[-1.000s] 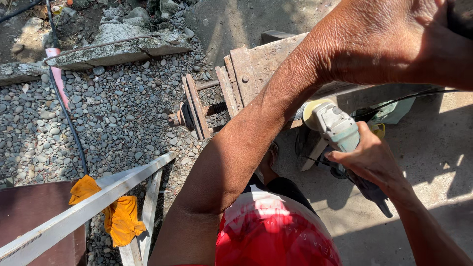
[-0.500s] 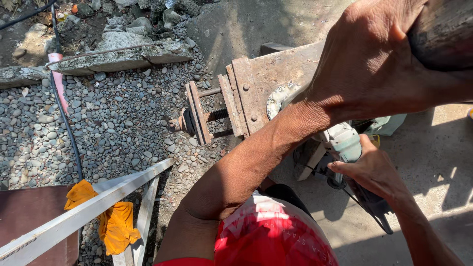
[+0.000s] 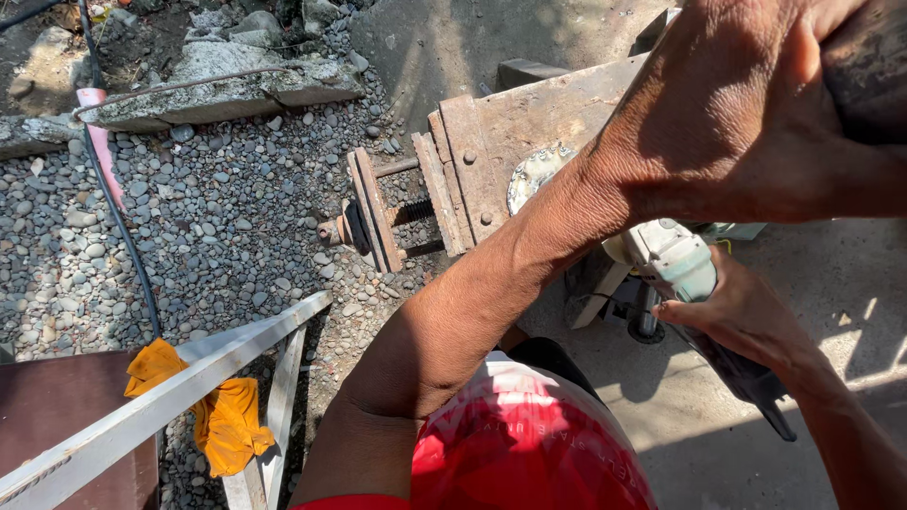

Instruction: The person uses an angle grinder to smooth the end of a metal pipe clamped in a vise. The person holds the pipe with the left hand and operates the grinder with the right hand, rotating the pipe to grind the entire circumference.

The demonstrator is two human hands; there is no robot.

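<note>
Our left hand (image 3: 746, 123) has risen toward the camera and clamps a dark bar (image 3: 869, 66) at top right. Our right hand (image 3: 746, 316) grips the grinder (image 3: 675, 264), now lower beside the rusty vise (image 3: 453, 179). Gravel (image 3: 189, 227) lies beyond.

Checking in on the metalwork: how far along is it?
Done: grinder is held ready in the right hand, beside the rusty vise. In hand: left hand grips a dark bar. Left: no cut or sparks visible; disc hidden behind the arm.
</note>
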